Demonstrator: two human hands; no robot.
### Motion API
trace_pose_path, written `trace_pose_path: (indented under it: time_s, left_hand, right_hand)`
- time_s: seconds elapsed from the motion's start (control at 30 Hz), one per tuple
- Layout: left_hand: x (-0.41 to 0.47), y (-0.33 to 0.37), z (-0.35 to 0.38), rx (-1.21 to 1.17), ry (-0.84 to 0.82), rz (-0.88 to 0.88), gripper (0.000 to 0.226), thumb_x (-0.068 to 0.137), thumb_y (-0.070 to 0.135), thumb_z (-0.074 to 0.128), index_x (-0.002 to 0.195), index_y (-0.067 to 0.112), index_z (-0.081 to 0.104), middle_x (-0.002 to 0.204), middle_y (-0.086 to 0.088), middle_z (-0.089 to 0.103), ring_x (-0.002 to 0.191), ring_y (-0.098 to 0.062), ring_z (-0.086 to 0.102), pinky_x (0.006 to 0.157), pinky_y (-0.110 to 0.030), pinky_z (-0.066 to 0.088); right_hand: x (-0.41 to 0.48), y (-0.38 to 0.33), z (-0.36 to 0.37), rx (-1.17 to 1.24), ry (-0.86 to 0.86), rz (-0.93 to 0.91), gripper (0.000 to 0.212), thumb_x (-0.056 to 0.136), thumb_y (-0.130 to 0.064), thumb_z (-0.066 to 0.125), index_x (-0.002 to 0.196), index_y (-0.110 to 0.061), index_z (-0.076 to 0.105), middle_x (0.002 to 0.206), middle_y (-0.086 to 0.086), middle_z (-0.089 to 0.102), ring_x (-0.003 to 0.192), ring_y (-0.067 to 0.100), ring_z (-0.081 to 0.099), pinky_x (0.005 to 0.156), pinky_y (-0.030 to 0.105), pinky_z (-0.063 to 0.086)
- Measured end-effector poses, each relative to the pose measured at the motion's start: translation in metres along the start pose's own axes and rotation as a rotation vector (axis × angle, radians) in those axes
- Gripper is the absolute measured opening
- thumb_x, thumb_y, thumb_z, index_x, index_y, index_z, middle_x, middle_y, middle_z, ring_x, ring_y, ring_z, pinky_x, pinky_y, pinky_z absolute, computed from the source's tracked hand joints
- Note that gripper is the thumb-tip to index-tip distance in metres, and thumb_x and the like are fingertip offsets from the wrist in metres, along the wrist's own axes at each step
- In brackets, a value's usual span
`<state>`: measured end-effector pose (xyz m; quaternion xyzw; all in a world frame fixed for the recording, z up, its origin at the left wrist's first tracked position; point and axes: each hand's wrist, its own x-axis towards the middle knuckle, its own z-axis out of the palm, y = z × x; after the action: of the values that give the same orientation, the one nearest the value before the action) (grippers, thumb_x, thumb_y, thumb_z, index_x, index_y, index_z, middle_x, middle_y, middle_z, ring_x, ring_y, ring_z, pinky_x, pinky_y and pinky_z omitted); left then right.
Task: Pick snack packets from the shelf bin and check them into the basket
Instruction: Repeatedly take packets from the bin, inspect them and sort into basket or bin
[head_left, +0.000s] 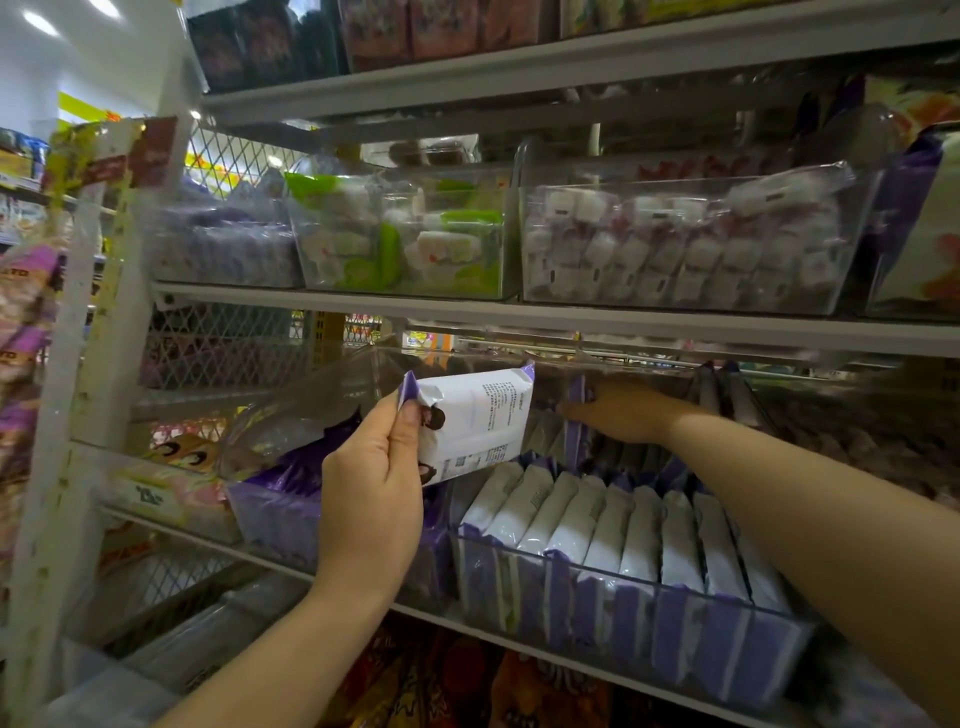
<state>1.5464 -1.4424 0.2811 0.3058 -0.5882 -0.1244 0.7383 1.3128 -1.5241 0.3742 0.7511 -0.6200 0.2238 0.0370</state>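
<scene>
My left hand (371, 493) pinches a white and purple snack packet (475, 421) by its end and holds it up in front of the shelf. A clear shelf bin (613, 618) below holds several matching packets (623, 525) standing in a row. My right hand (618, 410) reaches deep into the back of that bin and its fingers grip the top of another purple packet (576, 400). No basket is in view.
The grey shelf (467, 312) above carries clear bins of green (405, 244) and pink-white sweets (685, 244). A second bin of purple packets (280, 499) sits to the left. A white upright post (67, 415) and wire mesh stand at the left; orange packets lie below.
</scene>
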Motion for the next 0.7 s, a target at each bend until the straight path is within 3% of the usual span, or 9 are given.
trace_pose_path:
  time_s: [0.13,0.3,0.37,0.43,0.5,0.57,0.63,0.7]
  left_hand:
    - [-0.002,0.000,0.006,-0.012,0.003,-0.010,0.029,0.096,0.037,0.036,0.110,0.030,0.061,0.091,0.023,0.063,0.090,0.022,0.056,0.061,-0.001,0.044]
    - [-0.003,0.003,0.009,-0.032,-0.041,-0.057,0.029,0.101,0.029,0.037,0.116,0.028,0.061,0.099,0.022,0.063,0.094,0.022,0.055,0.065,-0.001,0.046]
    - [-0.002,0.006,0.010,-0.014,-0.024,-0.069,0.030,0.102,0.028,0.037,0.115,0.025,0.063,0.100,0.020,0.064,0.095,0.017,0.057,0.064,-0.002,0.046]
    - [-0.002,0.009,0.010,-0.010,-0.007,-0.082,0.031,0.103,0.028,0.037,0.115,0.023,0.064,0.099,0.017,0.065,0.096,0.008,0.060,0.064,-0.004,0.046]
    - [-0.005,0.015,0.011,-0.027,-0.008,-0.078,0.031,0.103,0.027,0.037,0.116,0.022,0.065,0.098,0.017,0.065,0.093,0.011,0.060,0.065,-0.004,0.046]
    - [-0.012,0.022,0.013,-0.055,-0.027,-0.046,0.033,0.101,0.031,0.038,0.117,0.021,0.065,0.095,0.021,0.066,0.091,0.016,0.059,0.067,-0.003,0.046]
    - [-0.022,0.030,0.015,-0.053,-0.059,0.016,0.039,0.096,0.039,0.039,0.120,0.021,0.065,0.096,0.024,0.065,0.093,0.017,0.058,0.071,-0.001,0.043]
    - [-0.033,0.036,0.016,-0.015,-0.142,0.111,0.038,0.093,0.041,0.042,0.120,0.027,0.064,0.105,0.023,0.064,0.101,0.016,0.057,0.079,-0.001,0.042]
  right_hand:
    - [-0.003,-0.003,0.008,0.016,-0.017,-0.033,0.042,0.098,-0.035,0.049,0.136,-0.018,0.047,0.133,0.011,0.056,0.115,0.027,0.055,0.103,0.037,0.042]
    - [-0.016,-0.015,0.004,-0.026,-0.006,-0.007,0.042,0.098,-0.034,0.050,0.137,-0.018,0.047,0.133,0.010,0.055,0.112,0.026,0.054,0.096,0.032,0.043]
    - [-0.029,-0.024,0.001,0.062,0.116,-0.005,0.035,0.098,-0.031,0.049,0.131,-0.019,0.051,0.122,0.008,0.060,0.099,0.022,0.057,0.084,0.030,0.045]
    - [-0.047,-0.035,-0.003,0.152,0.246,-0.035,0.028,0.100,-0.030,0.046,0.120,-0.015,0.059,0.097,0.005,0.066,0.081,0.016,0.059,0.070,0.028,0.047]
    - [-0.066,-0.044,-0.008,0.303,0.280,-0.082,0.027,0.101,-0.029,0.044,0.110,-0.013,0.064,0.083,0.002,0.066,0.069,0.014,0.062,0.064,0.030,0.053]
    - [-0.085,-0.055,-0.010,0.619,0.192,-0.087,0.025,0.101,-0.029,0.044,0.111,-0.017,0.063,0.098,0.009,0.069,0.068,0.019,0.069,0.063,0.030,0.058]
    - [-0.102,-0.066,-0.006,0.954,-0.027,-0.048,0.026,0.099,-0.038,0.045,0.114,-0.022,0.059,0.111,0.008,0.066,0.072,0.023,0.071,0.062,0.030,0.059]
    - [-0.114,-0.073,-0.001,1.154,-0.190,-0.013,0.038,0.093,-0.048,0.050,0.115,-0.018,0.060,0.107,0.005,0.067,0.081,0.025,0.070,0.066,0.036,0.059]
